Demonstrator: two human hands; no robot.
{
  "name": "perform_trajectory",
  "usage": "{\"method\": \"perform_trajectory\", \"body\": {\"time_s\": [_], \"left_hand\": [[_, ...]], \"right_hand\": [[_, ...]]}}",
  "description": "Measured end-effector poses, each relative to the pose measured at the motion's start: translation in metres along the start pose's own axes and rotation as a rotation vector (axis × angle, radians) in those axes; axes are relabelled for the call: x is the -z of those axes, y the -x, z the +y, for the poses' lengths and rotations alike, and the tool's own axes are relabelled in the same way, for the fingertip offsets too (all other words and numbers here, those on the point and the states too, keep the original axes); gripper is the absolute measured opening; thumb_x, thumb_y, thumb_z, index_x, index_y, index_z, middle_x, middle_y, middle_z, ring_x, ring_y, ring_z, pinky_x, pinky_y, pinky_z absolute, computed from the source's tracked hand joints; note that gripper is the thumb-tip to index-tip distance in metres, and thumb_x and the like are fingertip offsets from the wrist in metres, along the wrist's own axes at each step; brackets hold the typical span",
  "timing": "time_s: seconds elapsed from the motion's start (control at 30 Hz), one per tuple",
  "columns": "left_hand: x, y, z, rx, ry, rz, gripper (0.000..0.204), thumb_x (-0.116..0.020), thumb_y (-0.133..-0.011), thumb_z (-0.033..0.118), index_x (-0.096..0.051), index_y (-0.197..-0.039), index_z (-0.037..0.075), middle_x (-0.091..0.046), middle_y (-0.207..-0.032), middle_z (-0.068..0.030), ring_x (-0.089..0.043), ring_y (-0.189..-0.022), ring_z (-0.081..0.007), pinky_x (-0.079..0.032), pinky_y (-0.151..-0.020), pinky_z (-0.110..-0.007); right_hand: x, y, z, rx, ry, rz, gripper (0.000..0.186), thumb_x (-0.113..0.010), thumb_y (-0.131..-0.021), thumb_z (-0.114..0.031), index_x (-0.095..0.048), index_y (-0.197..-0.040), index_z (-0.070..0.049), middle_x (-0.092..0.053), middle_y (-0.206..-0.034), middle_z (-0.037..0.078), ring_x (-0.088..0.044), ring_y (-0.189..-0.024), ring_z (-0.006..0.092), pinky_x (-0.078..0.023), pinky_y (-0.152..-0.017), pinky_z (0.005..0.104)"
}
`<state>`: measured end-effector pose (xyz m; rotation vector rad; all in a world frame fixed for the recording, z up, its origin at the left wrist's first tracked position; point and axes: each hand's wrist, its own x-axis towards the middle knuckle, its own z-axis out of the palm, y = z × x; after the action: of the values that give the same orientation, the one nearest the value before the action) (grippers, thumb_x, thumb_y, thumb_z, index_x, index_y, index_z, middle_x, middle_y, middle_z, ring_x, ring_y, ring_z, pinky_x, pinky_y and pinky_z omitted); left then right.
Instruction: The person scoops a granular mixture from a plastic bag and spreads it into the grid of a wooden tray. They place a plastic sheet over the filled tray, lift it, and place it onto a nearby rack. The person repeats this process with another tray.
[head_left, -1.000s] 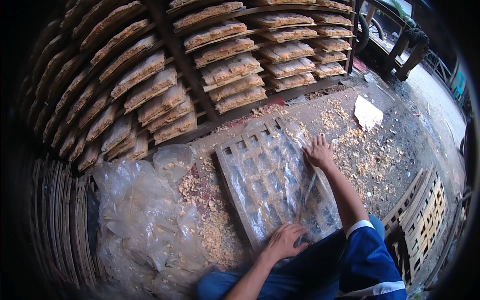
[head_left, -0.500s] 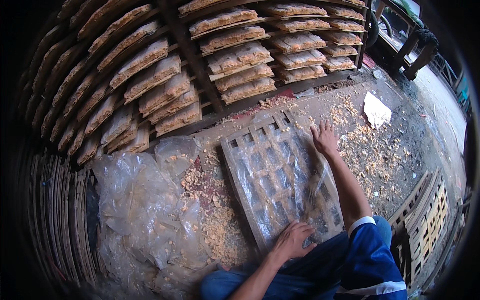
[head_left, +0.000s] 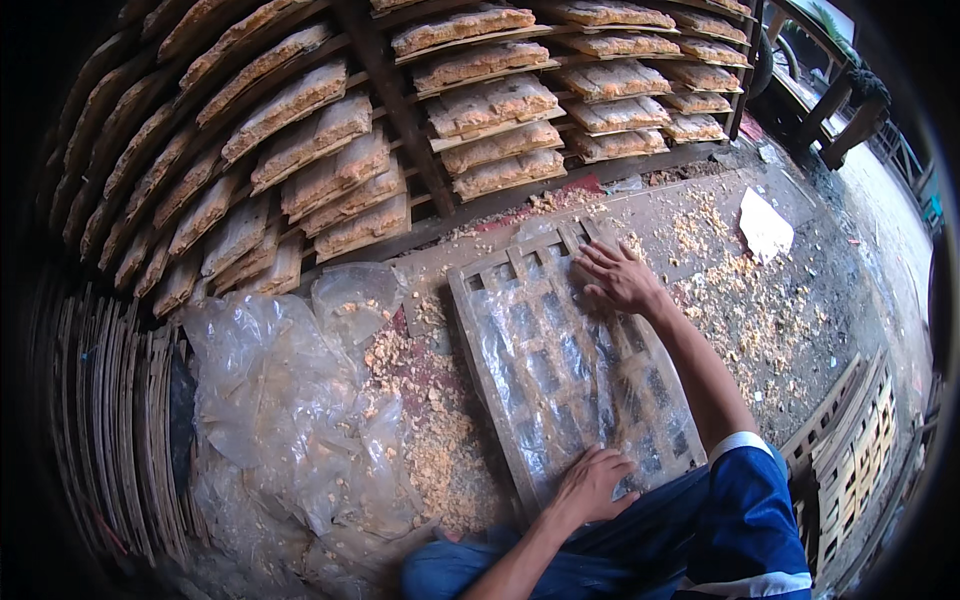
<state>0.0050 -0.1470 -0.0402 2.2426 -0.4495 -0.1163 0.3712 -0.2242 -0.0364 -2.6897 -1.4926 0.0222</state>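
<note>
A wooden lattice tray (head_left: 470,330) lies flat on the floor in front of me, its slats seen through a clear plastic sheet (head_left: 560,350) spread over it. At the sheet's near edge rests my left hand (head_left: 592,482), open, with thumb and fingers apart. My right hand (head_left: 622,280) lies open with fingers stretched on the sheet, near the tray's far right part. Neither hand grips anything. Wrinkles and glare run across the plastic, and pale crumbs stick to it.
A rack of crumbly orange-brown slabs (head_left: 495,105) on boards rises ahead. Crumpled plastic sheets (head_left: 290,410) lie to the left, beside stacked slatted trays (head_left: 120,430). More lattice trays (head_left: 855,450) lean at right. Crumbs (head_left: 745,320) litter the floor near a white piece (head_left: 765,226).
My right hand has moved left from the tray's right edge onto the plastic sheet. My left hand stays at the near edge. The view has shifted slightly.
</note>
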Motion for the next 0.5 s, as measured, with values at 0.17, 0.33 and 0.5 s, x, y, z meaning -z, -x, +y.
{"method": "perform_trajectory", "body": {"time_s": [0.17,0.33,0.5], "left_hand": [[0.0,-0.003,0.004,0.022,-0.011,-0.041,0.047,-0.077,-0.086,0.035,-0.069,-0.122,0.005,-0.066,-0.131,-0.0126,-0.055,-0.131,-0.0314,-0.035,-0.12,-0.049],[-0.004,0.0,0.0,0.007,-0.006,0.0,0.048,-0.077,-0.086,0.036,-0.069,-0.121,0.005,-0.066,-0.13,-0.0121,-0.054,-0.132,-0.0315,-0.035,-0.119,-0.05],[-0.005,-0.002,0.001,-0.002,-0.014,-0.006,0.049,-0.077,-0.085,0.036,-0.068,-0.122,0.005,-0.066,-0.13,-0.0128,-0.054,-0.133,-0.0316,-0.036,-0.118,-0.05]], "right_hand": [[0.003,-0.004,0.0,-0.86,0.028,0.164,0.08,-0.037,-0.103,-0.064,-0.028,-0.162,-0.011,-0.023,-0.169,0.02,-0.018,-0.157,0.0387,-0.011,-0.124,0.0643],[-0.001,-0.002,-0.006,-0.229,0.166,0.162,0.068,-0.042,-0.105,-0.049,-0.031,-0.161,-0.013,-0.023,-0.17,0.012,-0.021,-0.157,0.0291,-0.013,-0.126,0.0585],[-0.009,-0.015,-0.008,-0.119,0.084,-0.075,0.06,-0.044,-0.105,-0.032,-0.032,-0.161,-0.017,-0.029,-0.169,0.001,-0.029,-0.155,0.0181,-0.018,-0.13,0.0434]]}}
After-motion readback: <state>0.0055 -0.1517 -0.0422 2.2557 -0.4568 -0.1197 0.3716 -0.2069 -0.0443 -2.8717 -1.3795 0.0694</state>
